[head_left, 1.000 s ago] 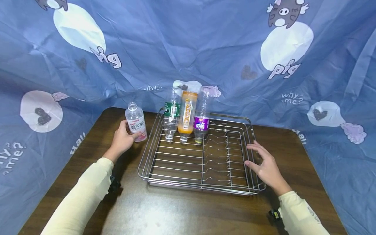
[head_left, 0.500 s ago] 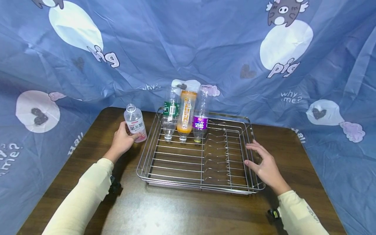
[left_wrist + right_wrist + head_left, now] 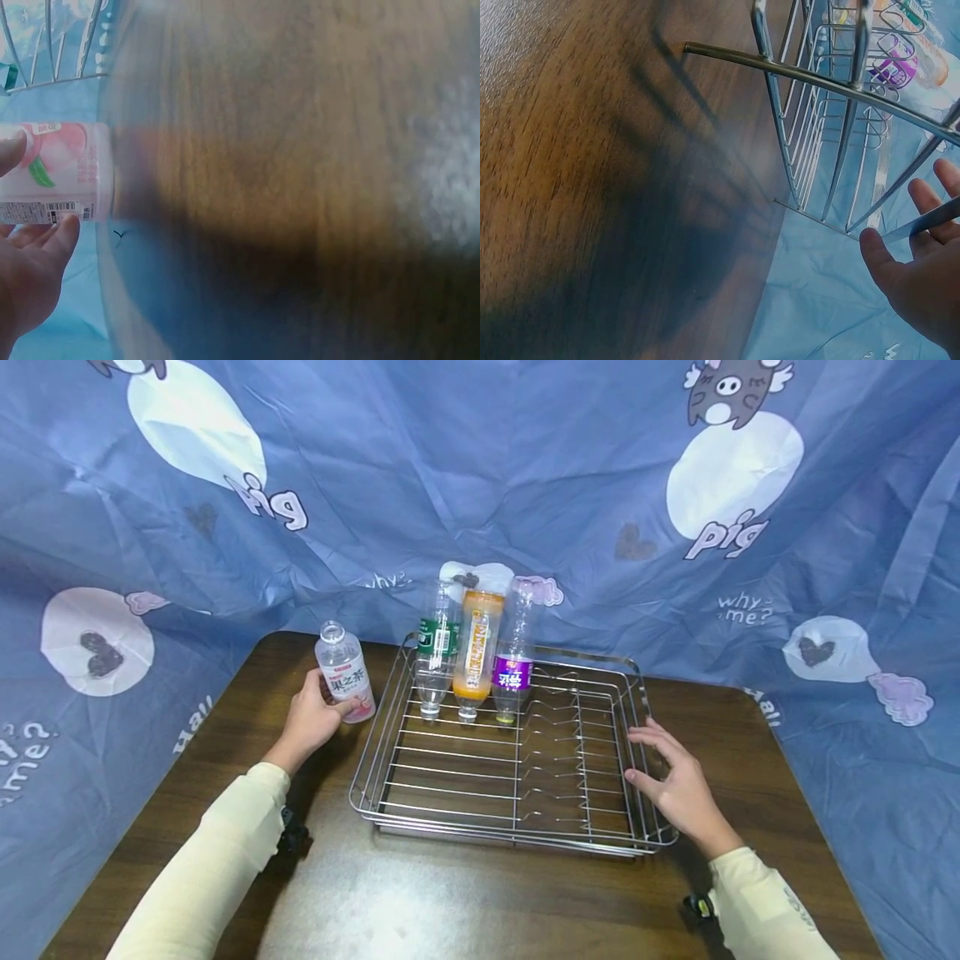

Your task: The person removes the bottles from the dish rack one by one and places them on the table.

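In the head view my left hand (image 3: 312, 714) grips a clear plastic bottle (image 3: 342, 670) with a white and pink label, left of the wire rack (image 3: 450, 768). The bottle stands nearly upright, neck up. Close up in the left wrist view, a peach picture shows on the bottle (image 3: 64, 154), with my thumb and fingers on either side of it. My right hand (image 3: 678, 785) is at the rack's right side, fingers loosely spread. In the right wrist view the rack's rim (image 3: 817, 79) runs between the right thumb and fingers; firm contact is unclear.
At the rack's back left, three bottles lean neck down: a green-labelled bottle (image 3: 437, 647), an orange bottle (image 3: 477, 647) and a purple-labelled bottle (image 3: 514, 660). The rack stands on a brown wooden table (image 3: 420, 910). A blue printed cloth (image 3: 480, 468) hangs behind.
The left hand's bottle leans very slightly further left at its neck. Both hands otherwise stay in place, and the rack and its bottles are unmoved; the head view shifts a little.
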A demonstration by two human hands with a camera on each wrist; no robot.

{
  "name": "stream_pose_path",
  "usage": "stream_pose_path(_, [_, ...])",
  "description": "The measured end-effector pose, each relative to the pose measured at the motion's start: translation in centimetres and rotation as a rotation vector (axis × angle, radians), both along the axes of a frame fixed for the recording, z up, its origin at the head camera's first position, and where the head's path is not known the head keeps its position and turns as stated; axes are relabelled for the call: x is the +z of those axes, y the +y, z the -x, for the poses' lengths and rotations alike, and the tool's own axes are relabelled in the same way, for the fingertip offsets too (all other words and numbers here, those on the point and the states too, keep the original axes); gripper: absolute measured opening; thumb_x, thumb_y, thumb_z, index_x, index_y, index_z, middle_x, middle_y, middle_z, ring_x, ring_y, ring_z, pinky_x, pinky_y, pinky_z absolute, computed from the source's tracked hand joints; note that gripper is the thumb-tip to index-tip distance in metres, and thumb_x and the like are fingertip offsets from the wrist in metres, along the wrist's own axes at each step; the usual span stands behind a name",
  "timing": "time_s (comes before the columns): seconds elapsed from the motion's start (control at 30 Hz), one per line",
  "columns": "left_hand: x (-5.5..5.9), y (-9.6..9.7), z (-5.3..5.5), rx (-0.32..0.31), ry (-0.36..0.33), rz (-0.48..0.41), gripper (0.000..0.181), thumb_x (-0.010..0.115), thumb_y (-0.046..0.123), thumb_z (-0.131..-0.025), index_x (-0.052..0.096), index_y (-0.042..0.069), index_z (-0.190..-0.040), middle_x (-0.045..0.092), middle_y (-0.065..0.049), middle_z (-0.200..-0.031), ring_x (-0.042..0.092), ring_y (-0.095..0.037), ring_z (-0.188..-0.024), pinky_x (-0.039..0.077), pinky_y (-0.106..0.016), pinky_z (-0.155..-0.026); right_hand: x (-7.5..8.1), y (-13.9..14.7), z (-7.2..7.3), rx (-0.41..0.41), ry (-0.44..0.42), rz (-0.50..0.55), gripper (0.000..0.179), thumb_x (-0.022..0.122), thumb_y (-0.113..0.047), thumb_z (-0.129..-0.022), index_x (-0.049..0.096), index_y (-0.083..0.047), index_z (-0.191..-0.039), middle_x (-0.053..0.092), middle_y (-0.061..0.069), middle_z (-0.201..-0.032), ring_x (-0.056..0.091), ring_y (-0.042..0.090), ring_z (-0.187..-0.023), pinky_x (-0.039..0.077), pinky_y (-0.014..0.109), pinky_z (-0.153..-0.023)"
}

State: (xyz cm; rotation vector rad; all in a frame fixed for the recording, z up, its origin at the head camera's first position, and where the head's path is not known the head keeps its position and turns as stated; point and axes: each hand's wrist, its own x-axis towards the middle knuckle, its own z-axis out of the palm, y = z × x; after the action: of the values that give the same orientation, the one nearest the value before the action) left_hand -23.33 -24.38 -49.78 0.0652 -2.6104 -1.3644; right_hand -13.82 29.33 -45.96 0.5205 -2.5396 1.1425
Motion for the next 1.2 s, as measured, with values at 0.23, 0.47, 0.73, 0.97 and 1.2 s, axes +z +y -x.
stream_pose_path(0.23, [-0.26,0.10,0.16,-0.002,0.009,-0.022,0.064,0.077,0.011,-0.088,0.041,-0.006,-0.138,0.060,-0.031,-0.129,0.059,-0.043,-0.117,0.046,-0.054,-0.102,-0.07,0.03,0.01,-0.004,-0.003,-0.008,0.050,0.079,0.010,-0.076,0.064,0.004,-0.123,0.060,0.020,-0.134,0.037,0.043,-0.141,0.023,0.019,-0.115])
stream_pose_path(0.47, [-0.41,0.14,0.25,-0.011,0.014,-0.038,0.065,0.077,0.011,-0.088,0.041,-0.006,-0.139,0.059,-0.031,-0.129,0.058,-0.044,-0.118,0.047,-0.054,-0.101,-0.21,0.07,0.05,-0.008,-0.003,-0.005,0.051,0.079,0.010,-0.075,0.064,0.004,-0.124,0.060,0.021,-0.134,0.037,0.044,-0.141,0.022,0.016,-0.114])
stream_pose_path(0.73, [-0.57,-0.05,0.15,-0.011,0.011,-0.029,0.065,0.077,0.013,-0.089,0.040,-0.005,-0.140,0.059,-0.030,-0.129,0.058,-0.043,-0.117,0.045,-0.055,-0.100,-0.28,0.13,0.06,-0.001,0.001,0.002,0.051,0.078,0.010,-0.076,0.064,0.005,-0.124,0.060,0.021,-0.134,0.037,0.043,-0.141,0.023,0.015,-0.114])
stream_pose_path(0.97, [-0.26,-0.04,-0.01,-0.022,-0.002,-0.020,0.067,0.076,0.015,-0.090,0.038,-0.005,-0.142,0.058,-0.031,-0.131,0.055,-0.044,-0.121,0.041,-0.056,-0.104,-0.21,0.11,0.08,-0.002,0.006,0.012,0.051,0.078,0.012,-0.075,0.064,0.006,-0.123,0.060,0.022,-0.134,0.037,0.044,-0.141,0.022,0.014,-0.113])
stream_pose_path(1.2, [-0.12,-0.02,-0.08,-0.031,-0.019,0.017,0.071,0.076,0.017,-0.090,0.035,-0.005,-0.144,0.056,-0.032,-0.132,0.054,-0.047,-0.122,0.040,-0.059,-0.105,-0.17,0.01,-0.02,0.004,-0.004,0.034,0.050,0.079,0.010,-0.075,0.065,0.004,-0.123,0.060,0.021,-0.134,0.037,0.045,-0.141,0.023,0.022,-0.117])
